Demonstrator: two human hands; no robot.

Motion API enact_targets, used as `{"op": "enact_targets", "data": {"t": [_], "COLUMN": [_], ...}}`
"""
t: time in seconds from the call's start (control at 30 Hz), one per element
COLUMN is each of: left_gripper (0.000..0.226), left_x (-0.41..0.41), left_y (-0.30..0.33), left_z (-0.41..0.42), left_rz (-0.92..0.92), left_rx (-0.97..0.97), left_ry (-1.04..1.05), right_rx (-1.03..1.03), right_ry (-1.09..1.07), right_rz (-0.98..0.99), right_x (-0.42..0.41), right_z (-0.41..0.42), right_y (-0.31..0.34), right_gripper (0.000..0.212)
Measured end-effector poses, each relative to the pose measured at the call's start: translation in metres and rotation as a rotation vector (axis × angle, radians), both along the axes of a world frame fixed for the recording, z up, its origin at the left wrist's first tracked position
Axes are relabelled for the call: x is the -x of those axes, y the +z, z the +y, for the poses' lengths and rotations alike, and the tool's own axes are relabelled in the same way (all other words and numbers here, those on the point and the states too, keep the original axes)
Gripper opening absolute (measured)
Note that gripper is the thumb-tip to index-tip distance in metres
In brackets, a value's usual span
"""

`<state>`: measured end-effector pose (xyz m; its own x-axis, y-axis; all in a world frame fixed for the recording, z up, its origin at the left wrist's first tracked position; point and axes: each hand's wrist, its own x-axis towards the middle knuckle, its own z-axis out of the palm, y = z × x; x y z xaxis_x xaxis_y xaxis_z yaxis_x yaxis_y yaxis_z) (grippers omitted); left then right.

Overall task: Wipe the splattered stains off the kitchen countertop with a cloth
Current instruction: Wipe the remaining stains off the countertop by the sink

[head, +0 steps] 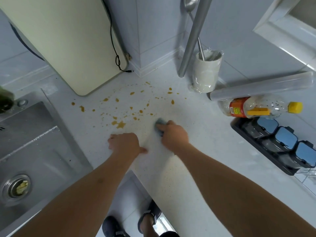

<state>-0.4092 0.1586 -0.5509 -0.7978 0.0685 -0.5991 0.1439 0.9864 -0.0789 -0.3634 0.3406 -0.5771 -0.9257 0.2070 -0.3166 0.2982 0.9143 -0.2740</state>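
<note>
Speckled glossy countertop (196, 127) (brushed-metal sink (34, 151))

Soft, even daylight fills my view, bright but cool, with only faint shadows under my arms on the worktop (196, 137). My right hand (173, 135) is smeared with motion blur. The wide lens bends everything at the edges, and the sink (25, 151) shows pale glare streaks.
</note>
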Motion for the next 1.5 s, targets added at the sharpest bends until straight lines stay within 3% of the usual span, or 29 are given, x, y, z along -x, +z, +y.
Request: {"op": "enact_targets", "data": {"t": [0.13,0.23,0.3,0.47,0.53,0.63,0.73,0.77,0.83,0.93,1.1,1.2,1.33,1.4,1.5], "left_gripper": [0.080,0.079,0.079,0.081,0.081,0.080,0.077,0.075,0.077,0.081,0.081,0.075,0.078,0.081,0.081], "left_x": [0.003,0.004,0.005,0.003,0.002,0.002,0.004,0.005,0.005,0.005,0.004,0.005,0.004,0.004,0.002], "left_y": [-0.004,-0.006,-0.007,-0.007,-0.006,-0.006,-0.006,-0.005,-0.003,-0.002,-0.001,0.001,0.005,0.005,0.005], "left_z": [-0.001,-0.001,-0.001,0.000,0.001,0.001,-0.001,0.000,0.000,0.001,0.002,0.003,0.003,0.000,-0.009], "left_rz": [-0.004,-0.005,-0.002,0.035,0.039,0.029,0.009,0.008,0.000,-0.009,0.012,0.010,-0.021,-0.021,0.002], "left_rx": [0.001,0.000,-0.011,-0.008,0.010,0.014,0.002,-0.004,0.002,0.013,0.028,0.022,0.005,0.001,-0.010], "left_ry": [0.021,0.040,0.037,-0.009,-0.013,-0.022,-0.006,-0.005,-0.012,-0.009,-0.039,-0.054,-0.077,-0.104,-0.155], "right_rx": [-0.049,-0.013,0.011,-0.006,0.001,0.246,0.710,0.757,0.647,0.205,0.057,-0.004,-0.002,0.003,-0.204], "right_ry": [-0.392,-0.577,-0.521,-0.092,-0.027,-0.065,-0.356,-0.426,-0.509,-0.597,-0.447,-0.421,-0.066,0.025,-0.132], "right_rz": [0.041,0.029,0.041,-0.024,-0.039,-0.058,-0.070,-0.070,-0.095,-0.066,-0.002,0.094,0.188,0.181,0.152], "right_x": [-0.006,-0.001,0.003,-0.001,-0.007,-0.004,-0.004,-0.007,-0.012,-0.017,-0.027,-0.037,-0.044,-0.040,-0.036], "right_z": [0.090,0.089,0.057,-0.036,-0.047,-0.026,0.025,0.045,0.089,0.138,0.097,0.032,-0.038,-0.021,0.035], "right_y": [-0.004,-0.005,-0.003,0.002,0.003,0.011,0.030,0.035,0.043,0.042,0.028,0.005,-0.015,-0.012,-0.007], "right_gripper": [0.054,0.059,0.058,0.063,0.065,0.055,0.053,0.058,0.061,0.054,0.036,0.054,0.065,0.061,0.055]}}
